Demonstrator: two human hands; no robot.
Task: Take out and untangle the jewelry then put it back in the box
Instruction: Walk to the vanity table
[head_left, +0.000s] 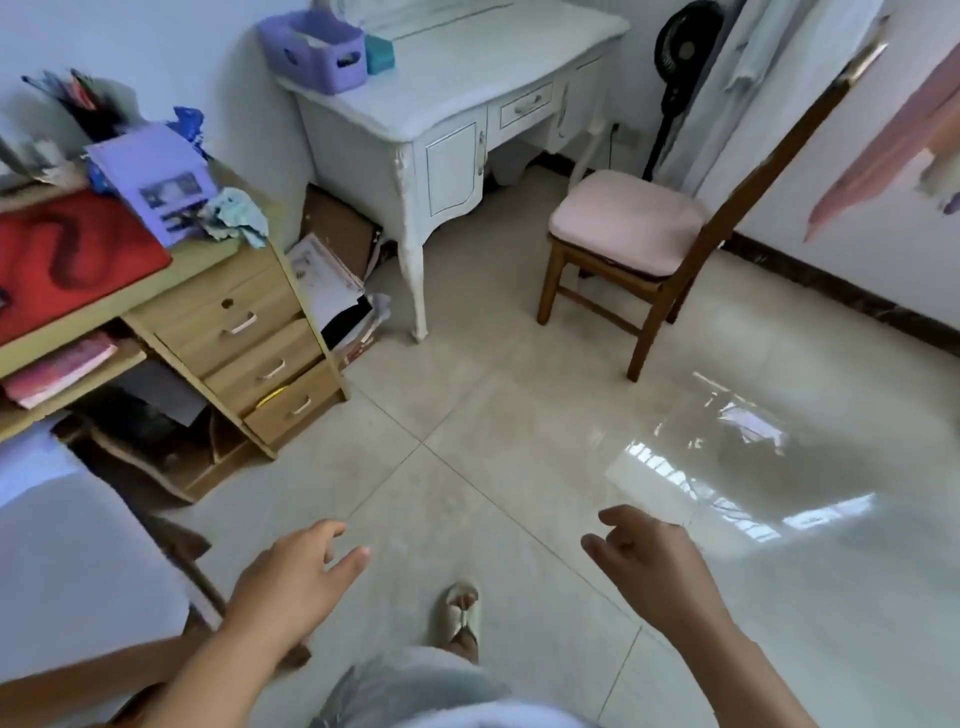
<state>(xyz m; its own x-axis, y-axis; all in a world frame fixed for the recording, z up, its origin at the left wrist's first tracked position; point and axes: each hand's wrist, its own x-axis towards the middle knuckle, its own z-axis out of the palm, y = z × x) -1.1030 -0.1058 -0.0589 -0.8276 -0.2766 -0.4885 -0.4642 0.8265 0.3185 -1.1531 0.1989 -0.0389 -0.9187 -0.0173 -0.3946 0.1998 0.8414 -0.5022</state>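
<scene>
Both hands empty, low in frame over the tile floor (519, 415). Left hand (291, 577) has fingers relaxed and slightly spread; right hand (649, 556) has fingers loosely curled, gripping nothing. No jewelry or jewelry box identifiable. My best guess for the box is the teal container (379, 54) beside the purple basket (311, 52) on the white dresser (467, 88), upper centre, but I can't confirm. Step looks like approach: walk past the chair (628, 228), confirm the box, then lift it with both hands, kept level.
</scene>
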